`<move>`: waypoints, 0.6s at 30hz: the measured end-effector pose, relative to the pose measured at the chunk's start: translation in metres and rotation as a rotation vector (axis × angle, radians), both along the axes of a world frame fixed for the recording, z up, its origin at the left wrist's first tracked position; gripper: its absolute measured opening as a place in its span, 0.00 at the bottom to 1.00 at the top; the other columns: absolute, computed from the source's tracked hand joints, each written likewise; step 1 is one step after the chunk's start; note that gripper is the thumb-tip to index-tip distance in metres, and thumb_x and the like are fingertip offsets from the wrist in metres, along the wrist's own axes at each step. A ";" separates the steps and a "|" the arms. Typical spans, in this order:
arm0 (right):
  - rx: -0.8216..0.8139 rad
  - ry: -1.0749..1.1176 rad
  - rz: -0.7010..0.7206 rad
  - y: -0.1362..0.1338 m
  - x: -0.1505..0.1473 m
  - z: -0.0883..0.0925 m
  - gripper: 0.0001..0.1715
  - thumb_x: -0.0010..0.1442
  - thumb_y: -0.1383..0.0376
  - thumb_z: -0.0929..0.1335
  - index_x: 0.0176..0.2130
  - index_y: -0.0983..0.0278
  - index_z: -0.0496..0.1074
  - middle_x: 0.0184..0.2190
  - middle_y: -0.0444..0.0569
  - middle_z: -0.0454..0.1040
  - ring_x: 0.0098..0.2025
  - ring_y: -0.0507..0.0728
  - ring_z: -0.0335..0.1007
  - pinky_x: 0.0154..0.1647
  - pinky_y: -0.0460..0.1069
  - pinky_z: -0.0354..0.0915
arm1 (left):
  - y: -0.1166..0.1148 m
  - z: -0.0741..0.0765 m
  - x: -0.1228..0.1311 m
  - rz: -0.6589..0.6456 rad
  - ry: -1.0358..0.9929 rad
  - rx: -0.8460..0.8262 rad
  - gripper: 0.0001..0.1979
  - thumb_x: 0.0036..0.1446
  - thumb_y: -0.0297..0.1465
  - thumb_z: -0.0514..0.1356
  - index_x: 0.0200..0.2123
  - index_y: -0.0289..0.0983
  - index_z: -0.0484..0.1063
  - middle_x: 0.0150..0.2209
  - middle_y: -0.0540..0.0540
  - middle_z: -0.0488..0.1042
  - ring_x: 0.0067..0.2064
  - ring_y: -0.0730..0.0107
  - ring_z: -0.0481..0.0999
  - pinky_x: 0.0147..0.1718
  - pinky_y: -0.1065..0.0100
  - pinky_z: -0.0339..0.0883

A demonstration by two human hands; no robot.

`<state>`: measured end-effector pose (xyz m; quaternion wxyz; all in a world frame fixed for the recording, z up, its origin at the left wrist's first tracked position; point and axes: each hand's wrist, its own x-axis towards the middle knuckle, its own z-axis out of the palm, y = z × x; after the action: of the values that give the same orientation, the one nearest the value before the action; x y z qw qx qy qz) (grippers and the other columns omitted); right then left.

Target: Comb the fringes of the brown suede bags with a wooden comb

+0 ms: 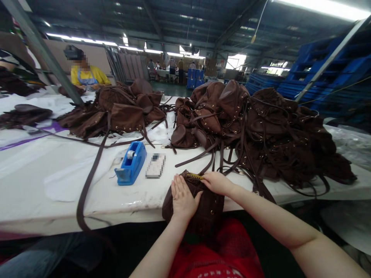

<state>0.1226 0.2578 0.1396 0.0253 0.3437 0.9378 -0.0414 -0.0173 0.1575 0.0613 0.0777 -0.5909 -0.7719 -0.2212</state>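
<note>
My left hand lies flat on the brown bag, fingers spread; right hand pinches a yellow strip, apparently measuring. Next needs steadiness.

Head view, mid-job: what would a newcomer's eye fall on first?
Probably the big heaps of soft dark brown bags with long straps, piled across the far side of the white-covered table. Next, the bright blue plastic tape dispenser, left of centre on the table. Close to the wearer, a thin yellow strip with dark marks is in the grip of the right hand, over a dark brown bag that the left hand lies flat on.
</note>
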 end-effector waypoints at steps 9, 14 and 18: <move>0.143 -0.209 -0.201 0.010 -0.006 -0.021 0.17 0.63 0.76 0.56 0.44 0.72 0.69 0.40 0.61 0.70 0.37 0.60 0.74 0.36 0.50 0.69 | 0.001 -0.009 0.003 -0.041 0.020 -0.033 0.47 0.54 0.47 0.54 0.62 0.13 0.46 0.64 0.20 0.45 0.67 0.44 0.41 0.64 0.49 0.41; 0.190 -0.204 -0.267 0.038 0.002 -0.015 0.17 0.64 0.76 0.56 0.43 0.71 0.70 0.40 0.61 0.71 0.39 0.61 0.74 0.37 0.51 0.69 | 0.001 -0.012 0.001 -0.078 0.012 -0.029 0.46 0.55 0.47 0.53 0.62 0.14 0.46 0.65 0.21 0.44 0.68 0.46 0.39 0.65 0.50 0.40; 0.225 -0.164 -0.318 0.044 -0.002 -0.013 0.17 0.67 0.72 0.55 0.43 0.70 0.70 0.41 0.60 0.70 0.39 0.61 0.73 0.38 0.52 0.68 | 0.001 -0.009 0.000 -0.064 0.002 -0.024 0.45 0.55 0.47 0.54 0.63 0.16 0.47 0.65 0.22 0.44 0.68 0.45 0.40 0.64 0.48 0.40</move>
<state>0.1209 0.3020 0.1270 0.0561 0.4902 0.8653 0.0880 -0.0172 0.1582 0.0528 0.0642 -0.6164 -0.7552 -0.2135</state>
